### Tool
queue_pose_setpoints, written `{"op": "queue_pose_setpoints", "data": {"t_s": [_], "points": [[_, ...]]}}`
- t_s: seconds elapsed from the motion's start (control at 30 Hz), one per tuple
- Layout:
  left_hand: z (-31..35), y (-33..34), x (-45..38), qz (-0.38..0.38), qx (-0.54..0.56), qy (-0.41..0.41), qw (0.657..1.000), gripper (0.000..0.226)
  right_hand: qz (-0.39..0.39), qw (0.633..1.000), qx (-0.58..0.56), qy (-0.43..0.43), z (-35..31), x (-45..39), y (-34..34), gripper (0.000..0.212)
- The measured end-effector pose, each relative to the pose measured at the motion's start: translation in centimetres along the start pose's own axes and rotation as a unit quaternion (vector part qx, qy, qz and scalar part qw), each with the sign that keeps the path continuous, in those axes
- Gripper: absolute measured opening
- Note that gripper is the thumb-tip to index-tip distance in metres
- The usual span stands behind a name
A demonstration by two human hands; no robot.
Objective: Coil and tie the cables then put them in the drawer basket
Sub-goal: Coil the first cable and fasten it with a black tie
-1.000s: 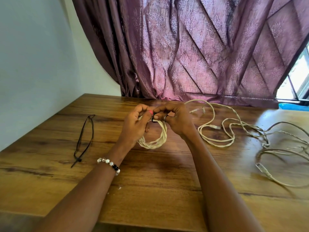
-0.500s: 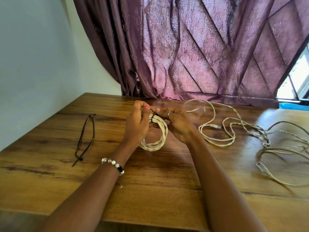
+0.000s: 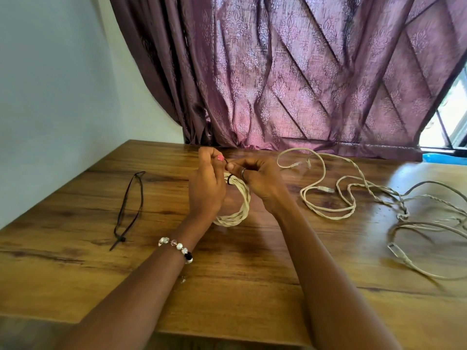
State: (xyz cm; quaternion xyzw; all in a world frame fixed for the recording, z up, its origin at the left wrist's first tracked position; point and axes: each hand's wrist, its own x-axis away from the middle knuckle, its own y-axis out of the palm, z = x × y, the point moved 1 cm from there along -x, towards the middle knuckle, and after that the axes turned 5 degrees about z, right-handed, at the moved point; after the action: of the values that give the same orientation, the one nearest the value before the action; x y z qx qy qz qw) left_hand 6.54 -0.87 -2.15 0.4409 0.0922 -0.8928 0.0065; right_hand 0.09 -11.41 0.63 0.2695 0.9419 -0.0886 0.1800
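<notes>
Hands meet at the table centre: left hand (image 3: 206, 190) and right hand (image 3: 257, 181) both pinch the black tie (image 3: 229, 178) around the coiled cable (image 3: 236, 205), probably to pull it tight. Loose cables (image 3: 328, 198) wait at 2 o'clock, spare ties (image 3: 129, 205) at 9 o'clock. Drawer basket is not visible, and the tie's end between the fingertips is hard to see.

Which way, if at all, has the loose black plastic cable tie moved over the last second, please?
No: the black plastic cable tie lies just as near the wooden table's left edge as before.
</notes>
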Motion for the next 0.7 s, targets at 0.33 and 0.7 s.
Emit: {"op": "queue_pose_setpoints", "data": {"t_s": [0.33, 0.7], "points": [[1.2, 0.3, 0.2, -0.135, 0.03, -0.05, 0.989, 0.031, 0.129, 0.982, -0.119, 0.068, -0.1, -0.1, -0.9, 0.011], [0.8, 1.0, 0.2, -0.2, 0.11, -0.039, 0.973, 0.042, 0.097, 0.99, 0.009, -0.106, -0.8, -0.4, -0.6, 0.01]]}}
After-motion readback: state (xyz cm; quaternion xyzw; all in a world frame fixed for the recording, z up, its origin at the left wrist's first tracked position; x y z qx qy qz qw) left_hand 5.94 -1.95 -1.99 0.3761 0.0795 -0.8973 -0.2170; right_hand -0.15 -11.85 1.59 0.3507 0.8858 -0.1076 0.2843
